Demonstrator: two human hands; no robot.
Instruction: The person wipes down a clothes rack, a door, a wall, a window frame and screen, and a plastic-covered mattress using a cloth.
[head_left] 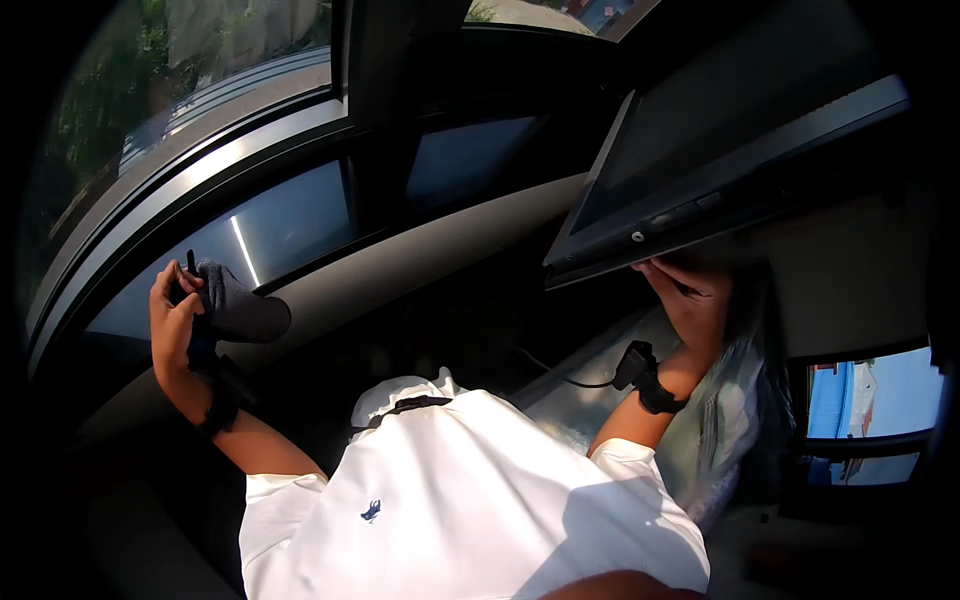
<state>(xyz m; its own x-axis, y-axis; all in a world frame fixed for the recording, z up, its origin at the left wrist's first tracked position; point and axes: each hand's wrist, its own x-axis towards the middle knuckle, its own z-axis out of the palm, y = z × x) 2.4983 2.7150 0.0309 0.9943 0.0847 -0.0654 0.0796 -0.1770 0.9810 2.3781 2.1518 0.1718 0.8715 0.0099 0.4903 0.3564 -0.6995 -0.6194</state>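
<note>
My left hand point(175, 300) is raised at the left, its fingers closed around a dark grey cloth point(245, 305). The cloth hangs bunched beside the hand, in front of a dark glossy window panel point(290, 225). A thin black piece stands up by the fingers; what it belongs to is unclear. On the right, a large flat dark panel point(700, 170), like a screen with a silver strip and a small round knob, is tilted. My right hand point(690, 285) is at its lower edge, fingers partly hidden under it. Both wrists carry black strapped devices.
A curved metal frame point(250, 135) borders the glass at upper left, with greenery outside. Clear plastic sheeting point(735, 425) lies beside my right arm. A lower window point(870, 395) at the right shows a blue building. A light trim strip point(430, 235) crosses the middle.
</note>
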